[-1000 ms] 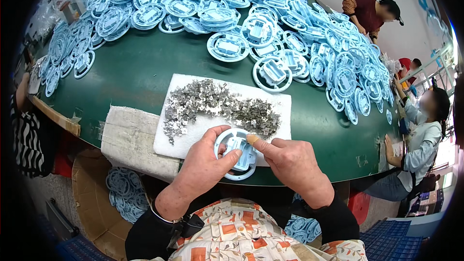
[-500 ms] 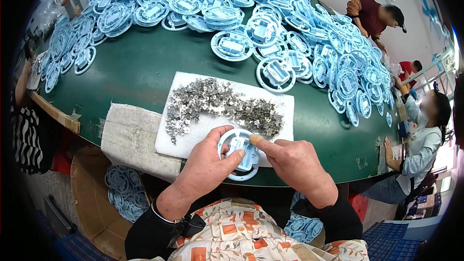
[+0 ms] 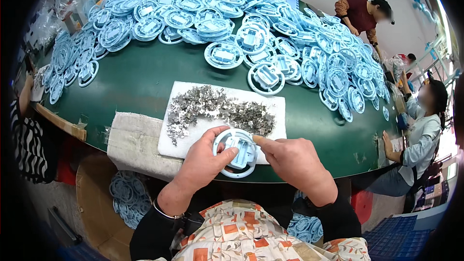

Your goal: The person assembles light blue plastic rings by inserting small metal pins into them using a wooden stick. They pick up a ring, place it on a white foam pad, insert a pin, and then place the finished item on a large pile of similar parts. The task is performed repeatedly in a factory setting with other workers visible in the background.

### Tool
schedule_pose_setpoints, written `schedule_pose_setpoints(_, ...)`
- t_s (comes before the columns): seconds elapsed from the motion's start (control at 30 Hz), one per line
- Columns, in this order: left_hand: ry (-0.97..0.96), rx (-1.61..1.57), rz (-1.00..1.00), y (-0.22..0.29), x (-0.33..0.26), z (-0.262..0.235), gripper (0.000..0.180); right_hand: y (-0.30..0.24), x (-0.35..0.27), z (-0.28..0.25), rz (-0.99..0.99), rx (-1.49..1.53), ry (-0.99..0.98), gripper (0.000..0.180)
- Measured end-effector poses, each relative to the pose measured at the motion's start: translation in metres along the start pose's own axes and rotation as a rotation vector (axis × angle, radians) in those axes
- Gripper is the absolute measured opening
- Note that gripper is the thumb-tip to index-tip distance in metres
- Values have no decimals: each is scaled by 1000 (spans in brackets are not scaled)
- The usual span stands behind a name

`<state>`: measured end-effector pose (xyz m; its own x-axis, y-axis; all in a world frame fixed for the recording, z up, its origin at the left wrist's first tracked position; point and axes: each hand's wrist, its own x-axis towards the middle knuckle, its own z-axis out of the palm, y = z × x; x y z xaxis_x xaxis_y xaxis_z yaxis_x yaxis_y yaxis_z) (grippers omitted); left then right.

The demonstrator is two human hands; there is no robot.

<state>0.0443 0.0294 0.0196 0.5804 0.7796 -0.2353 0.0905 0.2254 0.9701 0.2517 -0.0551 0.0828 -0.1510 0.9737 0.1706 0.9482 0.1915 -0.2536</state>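
Note:
My left hand (image 3: 203, 158) grips a light-blue round plastic part (image 3: 247, 157) by its left side, thumb over the middle. The part has an outer ring and a box-shaped hub, and it is tilted toward me above the table's front edge. My right hand (image 3: 300, 163) is closed, its fingertips at the upper right of the hub; anything pinched there is too small to make out. Just beyond my hands, small silvery metal clips (image 3: 191, 106) lie heaped on a white foam board (image 3: 203, 126).
A large pile of similar blue parts (image 3: 179, 18) covers the far side of the green table (image 3: 145, 75). A whitish padded slab (image 3: 135, 137) lies left of the board. Below stands a cardboard box (image 3: 89, 203) holding more parts. Co-workers sit or stand around the table.
My right fingertips have shifted slightly at the hub's upper edge, and my left thumb has drawn back a little left. The whole view has shifted slightly.

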Motion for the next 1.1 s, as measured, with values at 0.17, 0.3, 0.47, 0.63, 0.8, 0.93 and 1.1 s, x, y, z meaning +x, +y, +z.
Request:
schedule_pose_setpoints(0.17, -135, -377, -36, 6, -11, 6, 60, 4, -9, 13, 393, 700, 39, 20)
schedule_pose_setpoints(0.3, -187, -385, -44, 15, -21, 16, 61, 13, -16, 30, 410, 1131, 15, 22)
schedule_pose_setpoints(0.47, -238, 125, 148, 26, -18, 17, 54, 12, -25, 20, 374, 973, -76, 19)
schedule_pose_setpoints(0.63, -228, 624, 410, 34, -19, 26, 51, 1, -27, 6, 349, 984, 0, 22)
schedule_pose_setpoints(0.8, -248, -397, 96, 5, -13, 15, 46, 1, -30, 12, 281, 1084, 157, 27)
schedule_pose_setpoints(0.93, -332, -761, -16, 0, -11, 12, 50, -12, -34, 20, 191, 859, 170, 31)
schedule_pose_setpoints(1.1, -407, -659, 219, -4, -13, 13, 48, -24, -26, 43, 49, 916, 235, 40)
